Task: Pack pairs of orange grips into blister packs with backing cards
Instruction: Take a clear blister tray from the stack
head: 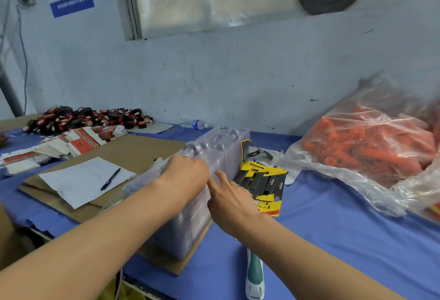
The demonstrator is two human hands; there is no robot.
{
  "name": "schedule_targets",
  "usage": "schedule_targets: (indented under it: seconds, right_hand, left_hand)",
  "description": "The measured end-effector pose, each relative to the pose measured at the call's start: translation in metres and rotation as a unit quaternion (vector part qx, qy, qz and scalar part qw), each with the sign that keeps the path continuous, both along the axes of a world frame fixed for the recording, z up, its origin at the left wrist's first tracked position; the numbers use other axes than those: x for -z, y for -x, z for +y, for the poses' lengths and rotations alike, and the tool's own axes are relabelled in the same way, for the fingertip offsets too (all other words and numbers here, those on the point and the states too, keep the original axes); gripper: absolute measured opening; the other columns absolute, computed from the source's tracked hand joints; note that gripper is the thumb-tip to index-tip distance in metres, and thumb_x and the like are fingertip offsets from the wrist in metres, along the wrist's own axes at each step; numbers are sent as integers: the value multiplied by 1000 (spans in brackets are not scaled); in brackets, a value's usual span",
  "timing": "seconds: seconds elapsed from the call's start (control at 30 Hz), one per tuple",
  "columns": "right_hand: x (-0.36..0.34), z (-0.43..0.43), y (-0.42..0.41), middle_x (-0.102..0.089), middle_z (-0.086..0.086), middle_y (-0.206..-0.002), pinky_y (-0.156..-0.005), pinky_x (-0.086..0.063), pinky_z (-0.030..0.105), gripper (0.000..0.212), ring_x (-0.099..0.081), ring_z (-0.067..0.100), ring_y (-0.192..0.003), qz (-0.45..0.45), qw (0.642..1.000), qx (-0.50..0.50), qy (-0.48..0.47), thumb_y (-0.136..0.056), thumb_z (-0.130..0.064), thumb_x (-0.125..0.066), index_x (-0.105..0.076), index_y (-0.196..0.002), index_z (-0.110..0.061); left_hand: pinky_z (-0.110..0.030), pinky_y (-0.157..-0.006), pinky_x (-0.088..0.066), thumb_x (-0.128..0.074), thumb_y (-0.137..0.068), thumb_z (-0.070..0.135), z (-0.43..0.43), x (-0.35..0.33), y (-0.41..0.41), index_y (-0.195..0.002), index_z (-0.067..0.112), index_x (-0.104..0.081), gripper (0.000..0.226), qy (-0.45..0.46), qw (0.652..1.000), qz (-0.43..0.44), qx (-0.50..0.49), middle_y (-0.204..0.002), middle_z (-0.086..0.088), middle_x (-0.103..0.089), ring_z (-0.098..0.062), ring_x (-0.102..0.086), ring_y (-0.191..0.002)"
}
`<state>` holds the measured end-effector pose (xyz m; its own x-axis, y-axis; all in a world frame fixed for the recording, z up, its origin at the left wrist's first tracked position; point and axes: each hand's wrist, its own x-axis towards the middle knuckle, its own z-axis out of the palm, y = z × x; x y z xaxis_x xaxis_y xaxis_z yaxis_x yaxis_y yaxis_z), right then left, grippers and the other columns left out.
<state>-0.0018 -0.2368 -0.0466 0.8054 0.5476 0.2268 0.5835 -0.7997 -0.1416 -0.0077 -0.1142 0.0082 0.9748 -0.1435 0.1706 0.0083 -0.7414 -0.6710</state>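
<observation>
Curled left hand (187, 172) on blister packs (222, 143)

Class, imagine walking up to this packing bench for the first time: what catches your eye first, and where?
The clear bag of orange grips stands out at the right of the blue table. In the middle, the left hand grips and the right hand touches a stack of clear blister packs, with yellow-and-black backing cards just right of it.

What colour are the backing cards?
The cards are yellow and black, best seen in the head view.
</observation>
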Motion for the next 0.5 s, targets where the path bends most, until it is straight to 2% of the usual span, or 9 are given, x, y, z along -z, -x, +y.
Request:
schedule_targets:
  seconds: [0.13,0.27,0.4,0.5]
  right_hand:
    - [-4,-1,-3,-29,10,-148,-76,-39,37,45,-52,35,-116,-1,1000,-5,-10,-100,-22,-40,-30,-143,-16]
    - [-13,4,-8,-33,8,-147,-89,-43,43,47,-49,35,-122,36,998,2,-56,-99,-26,-39,-34,-144,-14]
    - [-42,4,-14,-29,11,-152,-101,-42,47,55,-45,34,-127,37,973,23,-225,-99,-26,-41,-24,-151,-17]
    - [-81,-3,-19,-19,11,-159,-106,-39,45,63,-40,33,-134,-58,945,48,-319,-99,-27,-44,-13,-154,-21]
  left_hand:
    - [-30,-64,-37,-47,-92,5,9,-13,1,-122,5,-42,30,28,996,-81,4,-103,-3,-67,-23,-70,-94]
    - [-28,-59,-34,-48,-91,6,24,-49,9,-114,9,-39,25,47,986,-155,-49,-93,-1,-71,-23,-72,-89]
    - [-28,-50,-28,-56,-90,2,48,-94,15,-115,3,-36,32,100,961,-246,-81,-85,-10,-71,-32,-72,-77]
    - [-25,-45,-16,-58,-87,-8,54,-133,25,-119,-10,-43,36,109,938,-328,-37,-73,-21,-65,-38,-66,-60]
